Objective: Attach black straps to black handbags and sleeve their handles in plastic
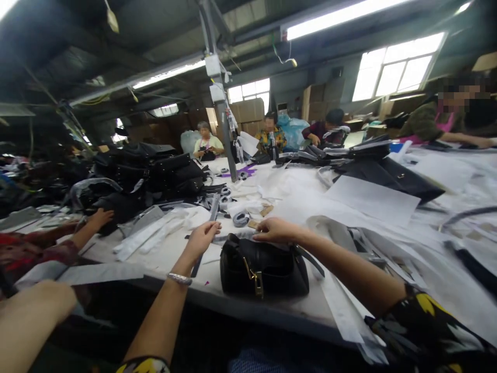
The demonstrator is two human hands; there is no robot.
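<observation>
A black handbag [272,272] with a gold zip pull and gold hardware stands upright at the table's front edge. Behind its top, a grey plastic-wrapped strap [235,235] stretches between my two hands. My left hand [202,239], with a silver bracelet at the wrist, is closed in a pinch on the strap's left part. Another length of wrapped strap [214,206] shows just above those fingers. My right hand [277,230] reaches over the bag, its fingertips closed at the strap's right end; the fingertips' exact grip is partly hidden.
Coiled wrapped straps [241,218] lie behind my hands. Black bags are piled at the left [155,171] and right [388,178]. White sheets [373,204] cover the table. A metal post [229,140] rises mid-table. A co-worker's hand [101,218] reaches in from the left; several people sit opposite.
</observation>
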